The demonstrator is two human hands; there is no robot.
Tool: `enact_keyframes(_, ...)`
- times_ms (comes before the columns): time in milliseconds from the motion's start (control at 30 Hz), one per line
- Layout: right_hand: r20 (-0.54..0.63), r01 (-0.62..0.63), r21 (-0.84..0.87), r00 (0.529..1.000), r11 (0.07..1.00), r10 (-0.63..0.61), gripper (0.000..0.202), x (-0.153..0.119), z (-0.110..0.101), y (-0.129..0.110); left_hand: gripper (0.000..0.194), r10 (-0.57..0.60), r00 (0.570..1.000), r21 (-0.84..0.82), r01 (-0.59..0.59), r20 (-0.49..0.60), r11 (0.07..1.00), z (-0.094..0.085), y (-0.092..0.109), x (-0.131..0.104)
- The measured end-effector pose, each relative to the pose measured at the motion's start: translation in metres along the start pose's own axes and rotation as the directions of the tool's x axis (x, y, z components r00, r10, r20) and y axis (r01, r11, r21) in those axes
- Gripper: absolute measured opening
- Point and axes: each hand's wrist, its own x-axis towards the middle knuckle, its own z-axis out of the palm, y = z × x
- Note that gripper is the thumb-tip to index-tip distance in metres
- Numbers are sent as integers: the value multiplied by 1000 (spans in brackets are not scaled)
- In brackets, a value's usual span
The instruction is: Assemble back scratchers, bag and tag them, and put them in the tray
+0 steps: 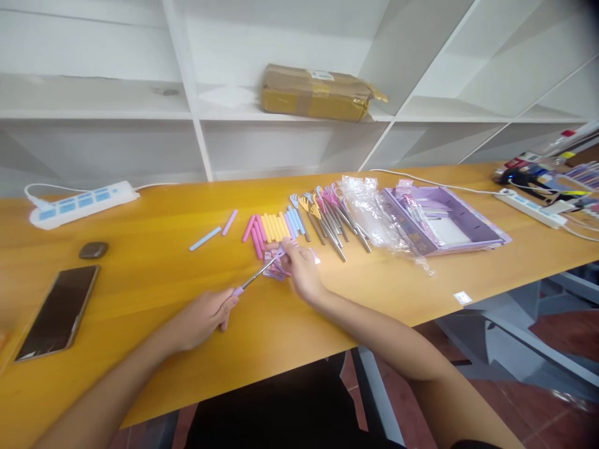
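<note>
A metal rod (258,273) with a purple handle slants between my two hands over the table. My left hand (206,318) is closed round its purple handle end. At the rod's upper end, my right hand (301,267) pinches a purple head, partly hidden by the fingers. Beneath that hand lie small printed packets (272,268). Just behind are rows of pink tubes (257,236), yellow tubes (274,228) and blue tubes (294,221). Several metal rods with coloured claw heads (330,218) lie to the right of them. A blue tube (204,239) and a purple tube (229,222) lie apart on the left.
Clear plastic bags (374,212) lie beside a purple box (468,218) on the right. A phone (58,312), a dark small object (93,250) and a power strip (84,204) are on the left. Behind, a taped carton (313,93) rests on a white shelf.
</note>
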Motion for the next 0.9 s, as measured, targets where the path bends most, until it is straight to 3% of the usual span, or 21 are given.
enact_keyframes(100, -146, 86, 15, 986, 996, -82, 53, 14, -27, -10, 52, 19, 1000, 4, -19, 15, 1000, -1, -2, 1)
enact_keyframes(200, -324, 176, 43, 933, 983, -153, 41, 41, -71, -29, 52, 31, 999, 0, -31, 38, 1000, -4, -5, 1)
enact_keyframes(267, -490, 232, 64, 854, 971, -172, 34, 63, -113, -46, 50, 40, 998, 4, -41, 55, 999, -7, -5, 1)
enact_keyframes(367, -755, 268, 61, 643, 962, -131, 34, 90, -187, -77, 49, 60, 995, 25, -62, 83, 998, -10, -2, 0)
enact_keyframes(400, -792, 276, 52, 597, 960, -128, 35, 94, -209, -88, 49, 64, 994, 32, -68, 93, 997, -10, 0, 1)
enact_keyframes(500, -837, 292, 20, 528, 956, -143, 41, 98, -260, -116, 48, 73, 991, 55, -79, 109, 995, -7, 8, 3)
enact_keyframes(600, -824, 305, -1, 539, 953, -173, 47, 95, -280, -130, 46, 90, 988, 68, -99, 127, 993, -4, 11, 4)
enact_keyframes(733, -767, 305, 26, 617, 952, -177, 53, 90, -280, -135, 49, 85, 990, 40, -90, 108, 995, -7, 2, 3)
enact_keyframes(900, -722, 343, 132, 677, 930, -147, 62, 79, -281, -135, 48, 74, 991, 58, -81, 111, 995, -13, -3, 2)
